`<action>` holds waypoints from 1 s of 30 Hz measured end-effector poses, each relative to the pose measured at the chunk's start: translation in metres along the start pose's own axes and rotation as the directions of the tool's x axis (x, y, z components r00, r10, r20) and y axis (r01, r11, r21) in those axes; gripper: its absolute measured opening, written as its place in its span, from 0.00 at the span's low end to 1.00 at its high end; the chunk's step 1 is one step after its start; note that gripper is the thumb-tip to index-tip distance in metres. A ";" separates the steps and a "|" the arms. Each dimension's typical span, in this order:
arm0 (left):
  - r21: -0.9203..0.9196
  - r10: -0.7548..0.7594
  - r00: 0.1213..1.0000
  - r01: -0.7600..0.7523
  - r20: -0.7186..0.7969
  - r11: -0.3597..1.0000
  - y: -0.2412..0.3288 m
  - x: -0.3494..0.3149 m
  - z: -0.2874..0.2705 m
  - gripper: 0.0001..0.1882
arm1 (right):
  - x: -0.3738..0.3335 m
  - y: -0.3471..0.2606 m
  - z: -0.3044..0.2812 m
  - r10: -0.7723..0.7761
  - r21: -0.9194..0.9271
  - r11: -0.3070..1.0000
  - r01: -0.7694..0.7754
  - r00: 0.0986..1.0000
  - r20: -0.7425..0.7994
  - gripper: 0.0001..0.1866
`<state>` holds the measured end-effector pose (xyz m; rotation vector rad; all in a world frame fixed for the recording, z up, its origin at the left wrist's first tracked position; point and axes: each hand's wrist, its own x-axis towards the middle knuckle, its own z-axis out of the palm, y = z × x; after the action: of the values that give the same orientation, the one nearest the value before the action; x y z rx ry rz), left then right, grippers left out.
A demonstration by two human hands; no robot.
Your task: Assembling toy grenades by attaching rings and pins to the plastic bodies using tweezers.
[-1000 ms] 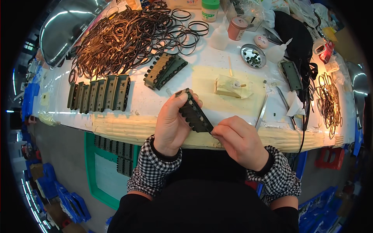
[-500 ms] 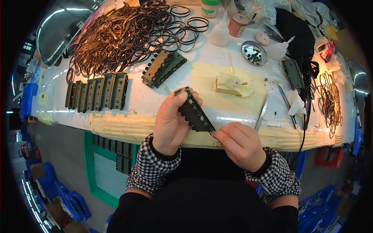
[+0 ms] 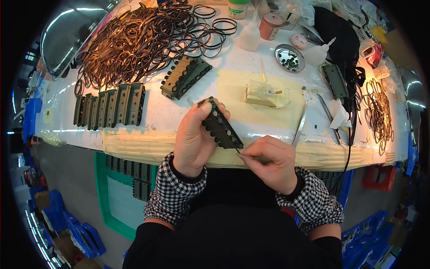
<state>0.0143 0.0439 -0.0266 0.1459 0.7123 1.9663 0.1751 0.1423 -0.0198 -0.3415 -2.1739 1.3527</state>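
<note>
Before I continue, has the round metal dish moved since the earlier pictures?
No. The round metal dish keeps its place, below and right of the pink lidded tin in the picture.

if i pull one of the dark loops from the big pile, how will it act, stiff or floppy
The dark loops look thin and bend every which way, so one would probably flop rather than stay rigid. Several keep rounded curves, so there may be slight springiness. They lie tangled across each other, so neighbours might come along.
</note>
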 end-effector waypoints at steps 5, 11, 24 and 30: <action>-0.014 -0.008 1.000 0.008 0.011 1.000 0.000 -0.001 -0.003 0.10 | -0.002 -0.001 0.002 -0.056 -0.051 0.997 0.053 0.997 -0.056 0.05; -0.016 -0.012 1.000 0.012 -0.007 1.000 0.000 0.000 -0.002 0.10 | 0.002 -0.005 0.005 -0.069 -0.097 0.994 0.058 0.991 -0.114 0.10; -0.083 -0.065 0.998 0.067 0.024 0.994 0.003 0.001 -0.006 0.11 | 0.007 0.001 -0.006 -0.161 -0.124 0.977 0.172 0.983 0.092 0.10; -0.127 -0.069 0.998 0.067 -0.006 0.990 0.007 -0.003 -0.001 0.10 | 0.010 -0.006 -0.009 -0.206 -0.174 0.959 0.223 0.972 0.111 0.13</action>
<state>0.0105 0.0384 -0.0233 0.0334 0.5895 1.9420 0.1720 0.1510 -0.0082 -0.1077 -2.3433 1.0696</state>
